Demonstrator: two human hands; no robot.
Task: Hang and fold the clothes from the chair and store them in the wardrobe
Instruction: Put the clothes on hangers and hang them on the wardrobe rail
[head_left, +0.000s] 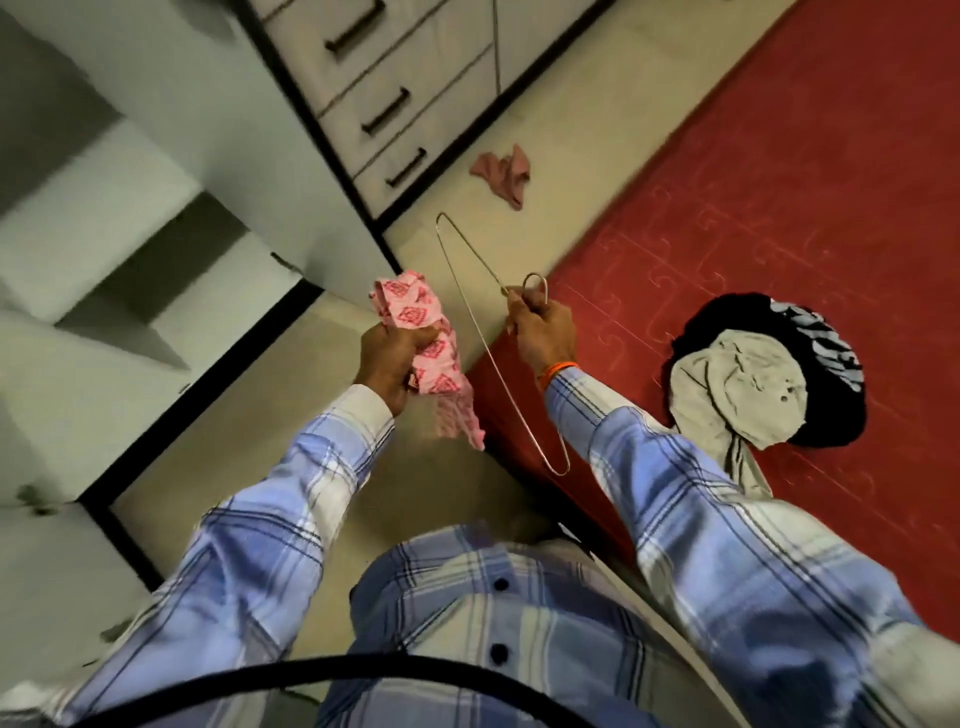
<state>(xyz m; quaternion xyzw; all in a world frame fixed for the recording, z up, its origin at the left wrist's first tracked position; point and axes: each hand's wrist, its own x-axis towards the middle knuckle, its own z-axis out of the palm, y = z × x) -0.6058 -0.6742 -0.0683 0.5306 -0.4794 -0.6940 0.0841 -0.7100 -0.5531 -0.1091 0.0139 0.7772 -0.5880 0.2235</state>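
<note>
My left hand (390, 358) is clenched around a bunched pink patterned cloth (427, 347), held over the floor beside the open wardrobe (130, 218). My right hand (543, 332) pinches the wire hanger (480, 332) near its hook. Farther right, a beige garment (737, 395) lies on a black one (810, 332) on the red carpet (779, 182).

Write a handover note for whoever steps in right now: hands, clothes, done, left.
Left hand grips a bunched pink patterned cloth.
Right hand holds a wire hanger near its hook.
Pink rag lies on the floor by the drawers.
Black and grey garments lie piled on the red mat.
Done: nothing visibly hung or folded.
Left: put the cloth on the hanger, store it, then handle the rest.
</note>
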